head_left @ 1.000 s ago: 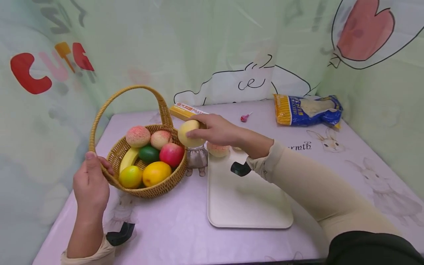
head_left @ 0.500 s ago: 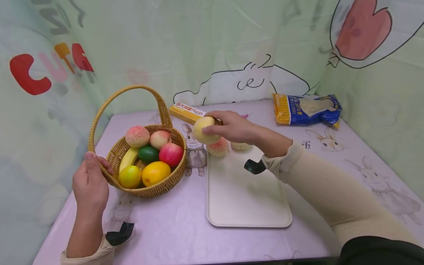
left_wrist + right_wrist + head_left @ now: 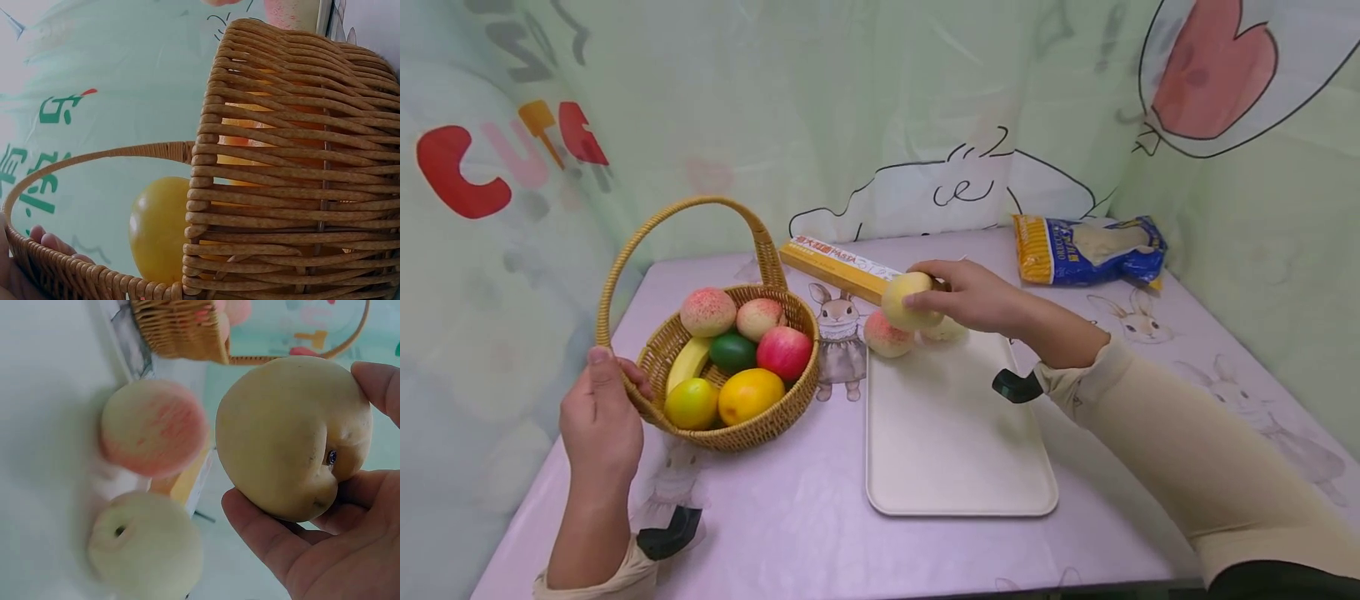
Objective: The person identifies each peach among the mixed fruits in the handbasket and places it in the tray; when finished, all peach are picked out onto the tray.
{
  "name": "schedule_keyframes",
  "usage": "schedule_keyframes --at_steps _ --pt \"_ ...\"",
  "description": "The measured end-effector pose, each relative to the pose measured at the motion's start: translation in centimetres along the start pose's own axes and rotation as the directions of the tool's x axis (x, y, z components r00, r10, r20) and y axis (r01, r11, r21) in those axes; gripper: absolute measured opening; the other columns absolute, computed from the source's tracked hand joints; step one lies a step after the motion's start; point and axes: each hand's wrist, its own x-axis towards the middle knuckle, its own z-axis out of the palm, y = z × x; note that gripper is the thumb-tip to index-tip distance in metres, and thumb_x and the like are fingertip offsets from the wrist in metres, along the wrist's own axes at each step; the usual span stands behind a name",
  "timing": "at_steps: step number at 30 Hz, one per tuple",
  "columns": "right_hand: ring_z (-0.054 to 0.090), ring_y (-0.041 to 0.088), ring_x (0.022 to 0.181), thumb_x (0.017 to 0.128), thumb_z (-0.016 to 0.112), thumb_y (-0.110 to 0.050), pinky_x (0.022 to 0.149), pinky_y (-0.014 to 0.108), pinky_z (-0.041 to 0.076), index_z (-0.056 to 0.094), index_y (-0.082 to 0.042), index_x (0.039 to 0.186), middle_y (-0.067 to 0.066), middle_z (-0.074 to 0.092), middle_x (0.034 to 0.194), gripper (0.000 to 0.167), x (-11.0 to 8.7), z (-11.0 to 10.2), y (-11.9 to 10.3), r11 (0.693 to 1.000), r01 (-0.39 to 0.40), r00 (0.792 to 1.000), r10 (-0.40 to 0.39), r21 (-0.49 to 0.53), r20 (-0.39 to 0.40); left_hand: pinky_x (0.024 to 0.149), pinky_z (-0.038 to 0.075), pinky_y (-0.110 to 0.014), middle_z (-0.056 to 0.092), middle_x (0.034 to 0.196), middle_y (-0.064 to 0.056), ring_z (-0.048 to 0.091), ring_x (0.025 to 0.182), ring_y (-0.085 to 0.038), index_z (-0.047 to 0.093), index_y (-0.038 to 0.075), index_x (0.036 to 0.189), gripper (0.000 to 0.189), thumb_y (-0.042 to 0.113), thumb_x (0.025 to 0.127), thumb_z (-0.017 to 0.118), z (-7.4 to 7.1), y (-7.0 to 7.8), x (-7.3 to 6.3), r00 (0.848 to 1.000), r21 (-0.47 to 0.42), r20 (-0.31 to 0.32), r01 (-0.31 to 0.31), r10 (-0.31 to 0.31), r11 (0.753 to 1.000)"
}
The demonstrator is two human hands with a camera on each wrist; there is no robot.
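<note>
My right hand (image 3: pixel 981 296) holds a round, pale yellow fruit (image 3: pixel 281 437) with a stem dimple, thumb and fingers around it. It is raised over the far edge of the beige tray (image 3: pixel 958 433). Below it on the tray sit a pinkish peach (image 3: pixel 887 337) and a pale cream fruit (image 3: pixel 147 550), partly hidden in the head view. On the left, my left hand (image 3: pixel 601 417) grips the rim of a wicker basket (image 3: pixel 790 404) at the handle's base. The basket contains two peaches (image 3: pixel 707 312), a banana (image 3: pixel 687 364), a dark green fruit (image 3: pixel 732 352), a red apple (image 3: pixel 784 352) and two yellow fruits (image 3: pixel 751 397).
A yellow pasta box (image 3: pixel 835 267) lies behind the tray, its right end close to the held fruit. At the back right is a blue and yellow pasta bag (image 3: pixel 1090 250). Printed curtains (image 3: pixel 880 108) close off the back and sides of the table.
My right hand has carried the pale yellow fruit rightward, from beside the basket to over the tray's far edge. My left hand keeps its grip on the basket.
</note>
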Motion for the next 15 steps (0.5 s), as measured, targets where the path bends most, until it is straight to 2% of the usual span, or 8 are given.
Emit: schedule_keyframes --at_steps 5,11,15 --pt "0.051 0.034 0.127 0.104 0.062 -0.041 0.108 0.053 0.048 0.054 -0.016 0.147 0.011 0.056 0.139 0.05 -1.0 -0.3 1.6 0.999 -0.042 0.999 0.042 0.011 0.008 0.057 0.043 -0.019 0.057 0.081 0.002 0.047 0.071 -0.02 0.058 0.015 0.094 0.051 0.055 0.11 0.031 -0.1 0.0 0.0 1.0 -0.004 0.011 0.021 -0.021 1.0" --pt "0.046 0.04 0.14 0.104 0.06 -0.045 0.113 0.062 0.041 0.046 -0.013 0.155 0.014 0.048 0.155 0.062 -1.9 -1.0 3.2 0.996 -0.088 0.996 0.088 0.018 0.006 0.056 0.043 -0.019 0.057 0.08 0.002 0.046 0.07 -0.02 0.058 0.016 0.094 0.051 0.055 0.111 0.03 -0.1 0.0 -0.1 0.999 0.007 0.014 0.033 -0.033 0.999" --pt "0.045 0.04 0.139 0.104 0.06 -0.047 0.113 0.065 0.039 0.048 -0.015 0.153 0.014 0.049 0.154 0.06 -2.5 -1.3 4.1 0.994 -0.104 0.995 0.104 0.027 -0.01 0.056 0.043 -0.019 0.057 0.081 0.002 0.045 0.07 -0.02 0.058 0.015 0.094 0.051 0.054 0.111 0.03 -0.2 0.0 -0.1 1.0 0.008 0.011 0.022 -0.022 1.0"
